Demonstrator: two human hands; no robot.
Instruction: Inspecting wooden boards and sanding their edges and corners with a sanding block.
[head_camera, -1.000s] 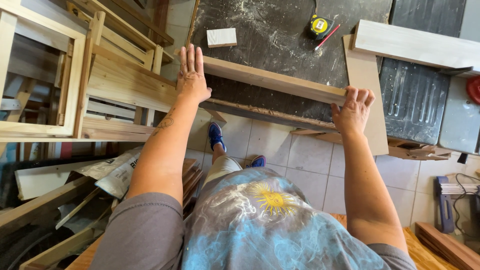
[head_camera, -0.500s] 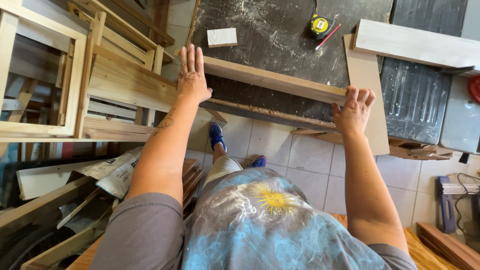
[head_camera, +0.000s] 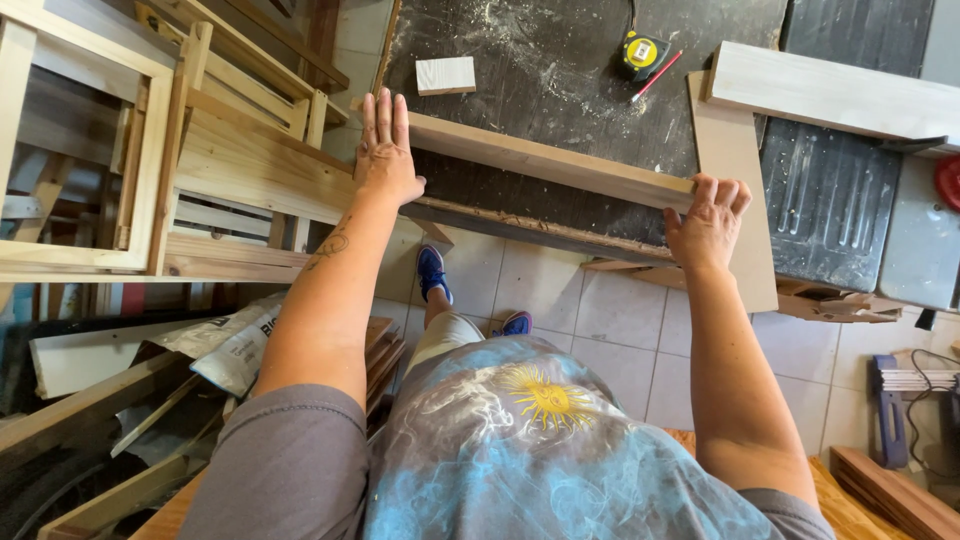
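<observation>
A long plank (head_camera: 545, 160) of pale, smooth-sawn wood lay across the near edge of a dark, dusty workbench (head_camera: 560, 60), running slantwise from left to right. The left hand (head_camera: 385, 155) pressed flat on the plank's left end, fingers straight and held close together, thumb out to the side. The right hand (head_camera: 708, 218) gripped the right end, fingers curled over its top edge. A small square wood block (head_camera: 446, 75) sat on the bench beyond the plank, with a yellow tape measure (head_camera: 642, 52) and a red pencil (head_camera: 656, 76) farther right. A flat tan board (head_camera: 735, 170) lay beside the right hand. Light wooden frames (head_camera: 120, 150) stood stacked on the left.
</observation>
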